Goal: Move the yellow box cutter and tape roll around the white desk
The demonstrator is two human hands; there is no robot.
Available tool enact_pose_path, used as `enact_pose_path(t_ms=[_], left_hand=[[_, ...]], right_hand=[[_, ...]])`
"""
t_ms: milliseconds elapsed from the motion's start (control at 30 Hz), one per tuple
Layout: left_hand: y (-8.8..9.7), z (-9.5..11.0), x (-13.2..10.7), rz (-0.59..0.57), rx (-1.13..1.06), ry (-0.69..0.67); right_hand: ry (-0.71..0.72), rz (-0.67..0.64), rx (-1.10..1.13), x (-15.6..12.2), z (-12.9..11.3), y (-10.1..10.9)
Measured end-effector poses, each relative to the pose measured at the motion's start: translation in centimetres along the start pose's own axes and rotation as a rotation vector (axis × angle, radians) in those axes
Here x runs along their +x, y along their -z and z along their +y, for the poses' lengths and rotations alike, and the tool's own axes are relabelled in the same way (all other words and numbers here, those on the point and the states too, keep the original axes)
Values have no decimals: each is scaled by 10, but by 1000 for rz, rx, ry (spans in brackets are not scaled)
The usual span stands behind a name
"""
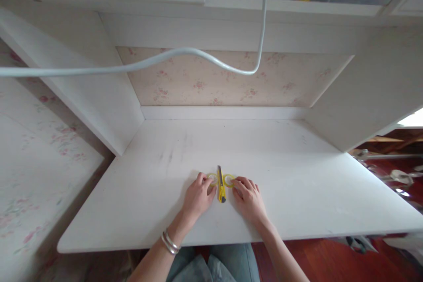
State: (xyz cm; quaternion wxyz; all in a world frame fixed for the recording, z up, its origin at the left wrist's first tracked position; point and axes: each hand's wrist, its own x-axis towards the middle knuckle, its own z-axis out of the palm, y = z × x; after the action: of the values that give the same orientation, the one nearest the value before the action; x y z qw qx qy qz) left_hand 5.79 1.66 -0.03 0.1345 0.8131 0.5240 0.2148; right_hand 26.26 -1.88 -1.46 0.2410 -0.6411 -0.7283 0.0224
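left hand (199,193): curled at left yellow ring (217,180), grip could not be told
right hand (248,197): curled at right yellow ring (225,181), grip was equally unclear
yellow cutter (221,188): lay between the rings on the white desk (304,180)

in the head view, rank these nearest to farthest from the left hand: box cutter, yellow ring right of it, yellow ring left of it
From the left hand:
1. Left yellow ring: at its fingertips.
2. Box cutter: in the middle, between the two rings.
3. Right yellow ring: beyond the cutter, by the right hand.
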Motion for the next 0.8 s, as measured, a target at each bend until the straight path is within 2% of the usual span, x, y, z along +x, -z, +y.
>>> enact_pose_path(t_ms=[200, 500, 800], left_hand=[[-2, -7, -3, 53, -123, -39], [-2, -12, -6, 50, -142, -99], [-4, -12, -5, 22, -158, -65]], right_hand=[[6, -11, -4, 0, -1, 2], [15, 9, 5, 0, -2, 1], [13, 4, 24, 1, -2, 2]])
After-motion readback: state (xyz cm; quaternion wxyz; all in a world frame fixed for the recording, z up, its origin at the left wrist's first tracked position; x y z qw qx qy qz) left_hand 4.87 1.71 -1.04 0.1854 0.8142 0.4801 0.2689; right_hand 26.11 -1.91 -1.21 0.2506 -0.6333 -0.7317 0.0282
